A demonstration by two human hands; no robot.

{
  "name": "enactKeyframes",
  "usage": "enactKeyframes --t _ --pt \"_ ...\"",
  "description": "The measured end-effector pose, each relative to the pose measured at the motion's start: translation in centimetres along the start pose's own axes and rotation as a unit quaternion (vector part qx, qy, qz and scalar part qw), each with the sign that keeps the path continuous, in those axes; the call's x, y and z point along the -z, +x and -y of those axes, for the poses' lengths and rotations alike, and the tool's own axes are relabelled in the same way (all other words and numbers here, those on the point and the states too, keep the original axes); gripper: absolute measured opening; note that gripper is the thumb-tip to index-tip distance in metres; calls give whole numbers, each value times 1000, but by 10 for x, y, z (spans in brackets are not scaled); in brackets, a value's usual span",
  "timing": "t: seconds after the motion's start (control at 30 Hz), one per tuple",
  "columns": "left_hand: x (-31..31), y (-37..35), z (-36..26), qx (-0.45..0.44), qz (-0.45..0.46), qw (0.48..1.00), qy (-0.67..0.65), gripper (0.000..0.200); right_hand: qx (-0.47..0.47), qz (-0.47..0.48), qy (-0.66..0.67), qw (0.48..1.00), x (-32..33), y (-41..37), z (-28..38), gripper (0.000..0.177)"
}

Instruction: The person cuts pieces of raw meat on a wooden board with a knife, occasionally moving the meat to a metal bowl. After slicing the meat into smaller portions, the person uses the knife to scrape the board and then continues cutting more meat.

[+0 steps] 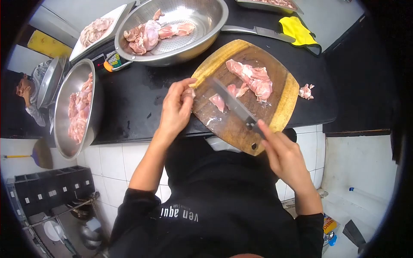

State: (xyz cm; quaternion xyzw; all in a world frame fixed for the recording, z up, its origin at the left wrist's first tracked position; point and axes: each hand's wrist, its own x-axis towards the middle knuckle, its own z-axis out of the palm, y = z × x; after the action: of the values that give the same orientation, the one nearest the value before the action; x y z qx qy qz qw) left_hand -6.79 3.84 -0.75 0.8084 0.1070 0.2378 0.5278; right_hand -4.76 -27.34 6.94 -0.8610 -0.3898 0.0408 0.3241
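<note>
My right hand [284,157] grips the handle of a knife [235,104], whose blade points up and left over the wooden cutting board [286,112]. The blade is slightly blurred. At the board's left edge, my left hand [174,105] has its fingers closed around a small piece of raw meat [188,93], partly hidden by them. A larger piece of raw meat [254,81] lies on the upper middle of the board. Smaller cut meat pieces [217,102] sit beside and partly behind the blade.
A perforated steel colander [206,21] with meat stands behind the board. A steel bowl [97,103] with meat is at left, near a scale [112,59] and a white tray [116,17]. Another knife [275,33], a yellow cloth [297,31] and meat scraps [306,91] lie rightward.
</note>
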Motion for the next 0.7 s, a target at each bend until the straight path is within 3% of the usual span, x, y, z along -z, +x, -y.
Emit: enactKeyframes --t 0.13,0.17,0.27,0.33,0.7 --pt "-15 -8 -16 -42 63 996 39 21 -27 -29 -22 999 11 -6 7 57" --pt "-21 -8 -13 -133 46 985 102 20 -37 -25 -20 999 9 -9 6 57" --pt "-35 -12 -29 -99 52 986 125 19 -49 -16 -1 999 -5 -23 2 57" --pt "-38 -9 -28 -151 69 965 202 22 -67 1 12 998 -15 -31 -2 57" --pt "-18 -11 -39 -83 103 972 193 19 -28 7 -57 998 -6 -28 2 59"
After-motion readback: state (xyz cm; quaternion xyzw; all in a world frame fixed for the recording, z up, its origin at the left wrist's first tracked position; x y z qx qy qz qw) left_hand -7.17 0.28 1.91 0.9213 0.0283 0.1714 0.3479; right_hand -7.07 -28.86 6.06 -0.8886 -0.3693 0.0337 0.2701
